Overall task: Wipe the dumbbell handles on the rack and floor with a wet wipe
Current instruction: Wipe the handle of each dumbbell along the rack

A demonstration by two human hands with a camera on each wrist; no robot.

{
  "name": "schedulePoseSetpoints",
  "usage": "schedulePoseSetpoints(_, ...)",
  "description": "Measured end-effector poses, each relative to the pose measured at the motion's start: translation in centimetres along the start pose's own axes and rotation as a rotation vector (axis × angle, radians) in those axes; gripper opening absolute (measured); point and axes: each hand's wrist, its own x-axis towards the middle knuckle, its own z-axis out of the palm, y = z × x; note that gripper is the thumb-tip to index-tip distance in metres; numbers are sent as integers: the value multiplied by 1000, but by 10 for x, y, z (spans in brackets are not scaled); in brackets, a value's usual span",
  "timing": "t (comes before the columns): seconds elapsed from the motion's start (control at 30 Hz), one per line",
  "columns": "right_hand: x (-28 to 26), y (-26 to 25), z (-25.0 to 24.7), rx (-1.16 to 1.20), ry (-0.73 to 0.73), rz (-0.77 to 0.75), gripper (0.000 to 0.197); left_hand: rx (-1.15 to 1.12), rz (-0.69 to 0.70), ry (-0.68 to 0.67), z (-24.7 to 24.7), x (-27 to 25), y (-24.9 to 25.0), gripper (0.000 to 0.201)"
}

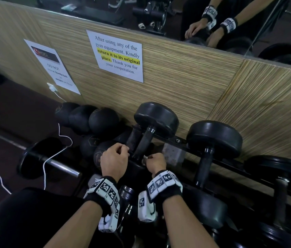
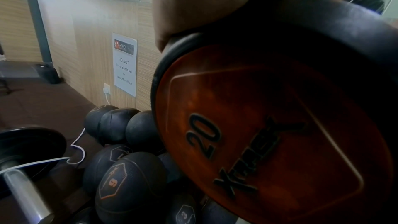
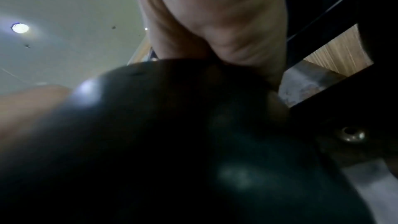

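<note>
A black dumbbell lies across the rack, its far head [image 1: 156,119] against the wall and its dark handle [image 1: 143,140] sloping down toward me. My left hand [image 1: 115,158] curls over the dumbbell's near head at the handle's lower end. The left wrist view shows that head's orange "20" end plate [image 2: 269,134] with my palm [image 2: 193,6] on its rim. My right hand [image 1: 154,161] is curled at the handle's base and pinches a small white wet wipe [image 1: 144,157]. In the right wrist view the dark head [image 3: 172,142] hides my fingers; only the palm [image 3: 215,23] shows.
A second dumbbell [image 1: 214,138] sits on the rack rail [image 1: 176,140] to the right, with more beyond and below. Black medicine balls [image 1: 103,120] are piled at the left. A barbell [image 1: 58,163] and a white cable [image 1: 51,158] lie on the floor. The wood wall carries paper signs [image 1: 119,56].
</note>
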Motion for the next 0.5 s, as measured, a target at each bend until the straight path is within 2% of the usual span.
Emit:
schedulePoseSetpoints(0.1,4,-3,-1,-10,-97,3,20,-2,-3,0,0,1,0,23)
schedulePoseSetpoints(0.2,-2,1,-7,11,-110,-53,21,-10,0,-3,0,1,-1,24)
schedulePoseSetpoints(0.37,-30,1,-28,-108,-75,-273,19,-2,22,-6,0,2,-2,24)
schedulePoseSetpoints(0.5,-41,-12,-19,-151,-45,-452,9,11,37,-4,1,2,-3,24)
